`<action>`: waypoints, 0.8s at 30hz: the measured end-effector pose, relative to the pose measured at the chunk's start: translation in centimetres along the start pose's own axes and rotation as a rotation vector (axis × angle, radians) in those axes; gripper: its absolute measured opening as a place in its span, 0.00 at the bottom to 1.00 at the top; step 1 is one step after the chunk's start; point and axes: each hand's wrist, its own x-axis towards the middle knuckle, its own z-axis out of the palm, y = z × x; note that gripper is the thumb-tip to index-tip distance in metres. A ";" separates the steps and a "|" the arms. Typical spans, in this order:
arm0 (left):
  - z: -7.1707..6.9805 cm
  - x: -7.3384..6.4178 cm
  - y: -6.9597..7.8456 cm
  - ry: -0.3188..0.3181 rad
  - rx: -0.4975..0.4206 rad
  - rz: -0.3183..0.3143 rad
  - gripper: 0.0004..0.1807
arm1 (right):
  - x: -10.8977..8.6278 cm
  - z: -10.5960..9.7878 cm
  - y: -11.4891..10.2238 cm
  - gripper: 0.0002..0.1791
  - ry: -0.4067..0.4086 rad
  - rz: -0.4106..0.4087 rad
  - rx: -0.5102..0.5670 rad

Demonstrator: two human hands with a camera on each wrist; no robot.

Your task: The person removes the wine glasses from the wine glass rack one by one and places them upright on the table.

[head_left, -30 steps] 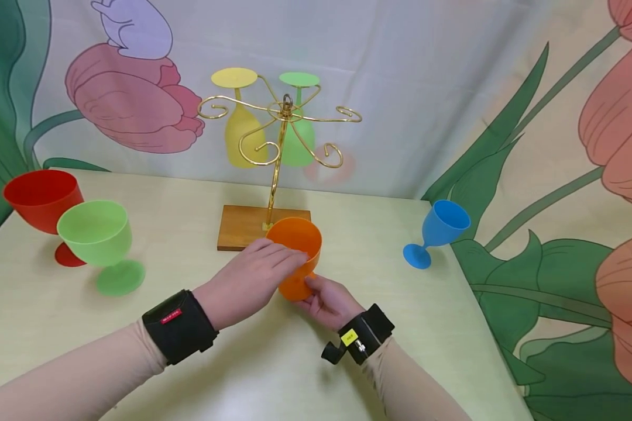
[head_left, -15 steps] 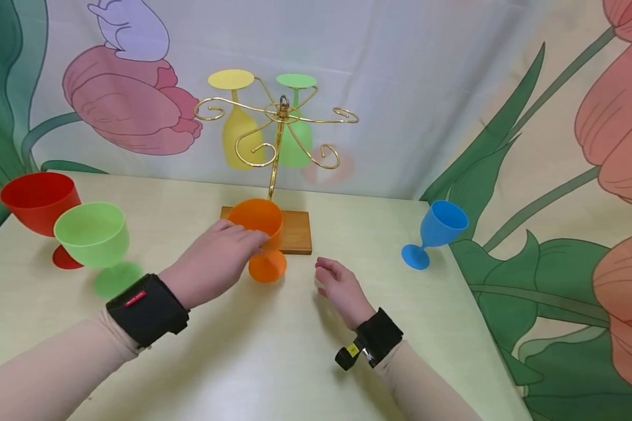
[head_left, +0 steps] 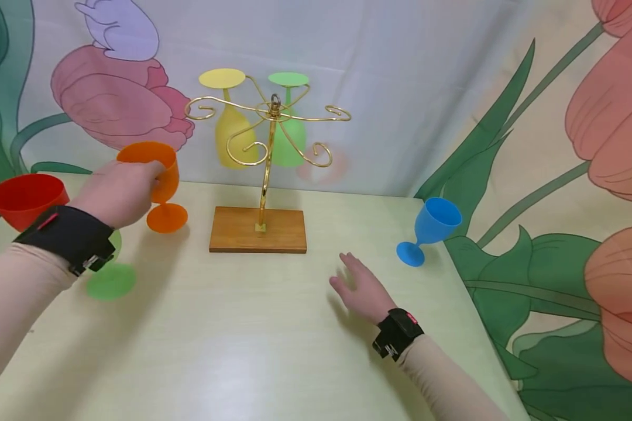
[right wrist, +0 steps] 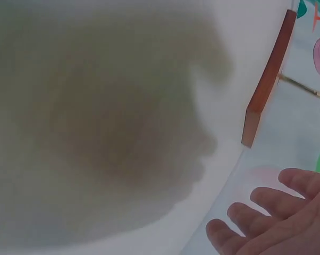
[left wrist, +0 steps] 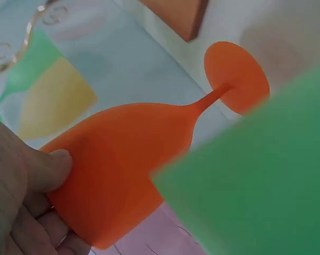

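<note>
My left hand (head_left: 118, 190) pinches an orange goblet (head_left: 167, 182) by its bowl near the rim, with the foot pointing down. In the left wrist view the thumb presses the outside of the bowl (left wrist: 117, 164). The goblet is held at the left of the gold rack, beyond a light green goblet (head_left: 112, 282) whose bowl is mostly hidden by my left wrist. A red goblet (head_left: 28, 196) stands beside that forearm, its lower part covered. Over the table at right, my right hand (head_left: 367, 292) has its fingers spread and nothing in them.
A gold rack (head_left: 267, 175) with curled arms rises from a wooden base (head_left: 258, 234). From its rear arms hang a yellow goblet (head_left: 234, 135) and a green goblet (head_left: 288, 143), upside down. A blue goblet (head_left: 437, 222) stands at the table's right edge. A printed curtain hangs behind.
The right hand has let go of the orange goblet and moved a little right, its fingers spreading. My left hand has carried the goblet from before the rack to the far left.
</note>
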 end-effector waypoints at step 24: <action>1.6 1.6 -3.1 -0.158 0.043 -0.034 0.13 | -1.0 1.5 0.0 0.36 -0.045 -0.020 0.069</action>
